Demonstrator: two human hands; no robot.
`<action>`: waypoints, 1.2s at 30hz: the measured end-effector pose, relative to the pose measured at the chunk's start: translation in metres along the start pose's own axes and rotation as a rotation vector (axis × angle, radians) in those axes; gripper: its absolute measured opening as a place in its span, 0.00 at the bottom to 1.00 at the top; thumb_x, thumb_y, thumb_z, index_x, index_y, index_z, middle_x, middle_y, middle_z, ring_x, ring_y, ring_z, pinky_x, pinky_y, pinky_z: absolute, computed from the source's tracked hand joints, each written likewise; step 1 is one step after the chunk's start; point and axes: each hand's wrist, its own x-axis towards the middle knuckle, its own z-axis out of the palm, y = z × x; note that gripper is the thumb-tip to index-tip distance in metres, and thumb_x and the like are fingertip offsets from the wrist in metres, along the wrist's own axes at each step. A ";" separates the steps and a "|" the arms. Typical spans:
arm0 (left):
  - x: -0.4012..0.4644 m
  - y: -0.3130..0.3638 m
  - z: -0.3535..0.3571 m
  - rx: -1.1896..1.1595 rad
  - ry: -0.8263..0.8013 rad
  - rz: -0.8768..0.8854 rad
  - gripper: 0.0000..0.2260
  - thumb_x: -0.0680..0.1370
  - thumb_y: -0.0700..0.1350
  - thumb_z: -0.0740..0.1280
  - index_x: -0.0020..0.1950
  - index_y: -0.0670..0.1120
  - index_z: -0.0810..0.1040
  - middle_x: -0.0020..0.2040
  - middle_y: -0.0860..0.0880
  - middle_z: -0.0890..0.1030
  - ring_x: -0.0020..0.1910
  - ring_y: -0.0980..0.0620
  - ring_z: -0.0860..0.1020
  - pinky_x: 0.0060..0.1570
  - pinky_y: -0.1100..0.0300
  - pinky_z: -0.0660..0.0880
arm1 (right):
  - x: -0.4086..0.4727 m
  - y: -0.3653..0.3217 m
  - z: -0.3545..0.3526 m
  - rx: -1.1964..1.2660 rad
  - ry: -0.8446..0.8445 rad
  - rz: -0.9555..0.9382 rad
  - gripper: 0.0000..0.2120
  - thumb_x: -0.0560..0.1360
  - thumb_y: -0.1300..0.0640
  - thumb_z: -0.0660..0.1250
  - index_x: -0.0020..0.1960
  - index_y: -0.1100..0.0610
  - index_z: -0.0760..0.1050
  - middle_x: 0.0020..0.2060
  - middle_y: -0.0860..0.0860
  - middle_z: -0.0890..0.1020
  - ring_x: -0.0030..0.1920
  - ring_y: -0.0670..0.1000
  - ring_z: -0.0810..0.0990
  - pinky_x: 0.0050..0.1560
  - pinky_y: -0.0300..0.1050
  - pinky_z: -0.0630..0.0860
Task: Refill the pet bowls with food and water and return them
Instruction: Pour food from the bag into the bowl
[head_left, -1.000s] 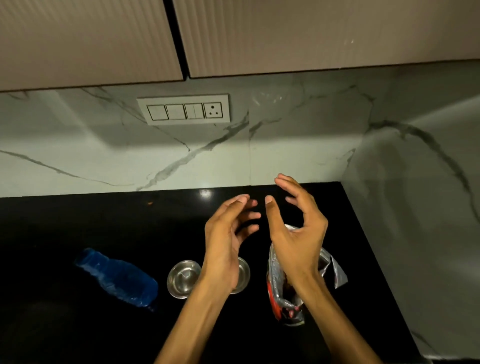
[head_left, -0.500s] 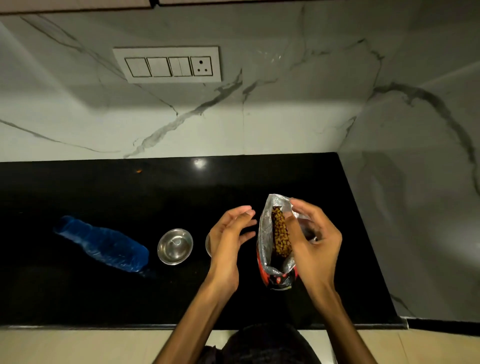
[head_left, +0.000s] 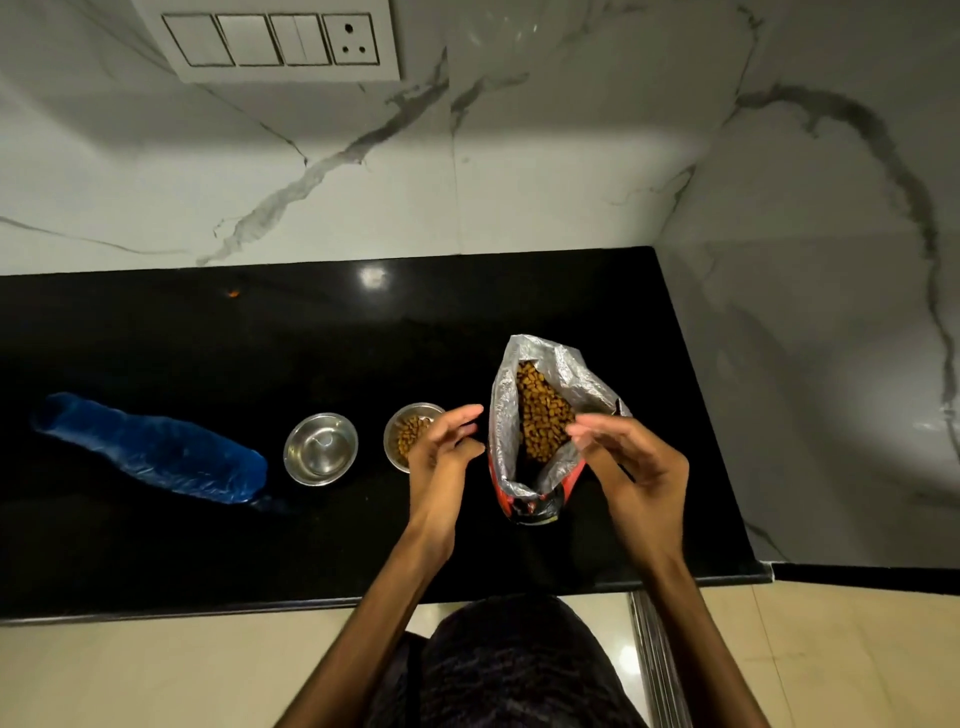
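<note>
An open pet food bag (head_left: 540, 415), silver inside and red and black outside, stands on the black counter (head_left: 260, 353) with brown kibble showing in its mouth. My right hand (head_left: 634, 467) pinches the bag's right rim. My left hand (head_left: 444, 457) hovers just left of the bag with loosely curved fingers and holds nothing. Partly behind that hand sits a small steel bowl (head_left: 408, 434) with kibble in it. A second steel bowl (head_left: 320, 449), holding no food, stands to its left. Further left, a blue water bottle (head_left: 150, 449) lies on its side.
A marble wall runs along the back, and a marble side wall (head_left: 810, 338) closes the counter's right end. A switch panel (head_left: 270, 41) is mounted above. The counter's front edge (head_left: 208, 610) is near my body, with pale floor tiles below.
My view has tilted down toward the counter. My right hand came down from above the bag onto its rim, and the mouth now gapes open. My left hand moved off the kibble bowl toward the bag.
</note>
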 end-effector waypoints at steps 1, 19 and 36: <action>0.002 -0.005 -0.002 0.011 0.008 -0.001 0.19 0.78 0.30 0.65 0.62 0.48 0.84 0.62 0.50 0.84 0.65 0.52 0.80 0.67 0.50 0.76 | -0.003 0.004 -0.004 0.018 0.005 0.017 0.10 0.77 0.72 0.71 0.54 0.61 0.85 0.49 0.54 0.88 0.52 0.57 0.87 0.57 0.50 0.83; 0.047 -0.030 -0.008 0.111 -0.304 -0.142 0.33 0.72 0.23 0.64 0.68 0.54 0.80 0.67 0.50 0.82 0.71 0.48 0.77 0.66 0.44 0.78 | 0.005 0.106 -0.043 0.263 -0.119 0.435 0.31 0.71 0.79 0.69 0.70 0.58 0.76 0.67 0.52 0.82 0.70 0.53 0.78 0.64 0.51 0.81; 0.072 -0.031 -0.005 0.148 -0.418 -0.321 0.40 0.70 0.21 0.64 0.76 0.55 0.74 0.71 0.47 0.80 0.69 0.47 0.78 0.62 0.50 0.80 | 0.076 0.104 -0.041 0.235 -0.503 0.676 0.42 0.48 0.59 0.84 0.61 0.57 0.76 0.52 0.53 0.87 0.54 0.51 0.86 0.59 0.47 0.83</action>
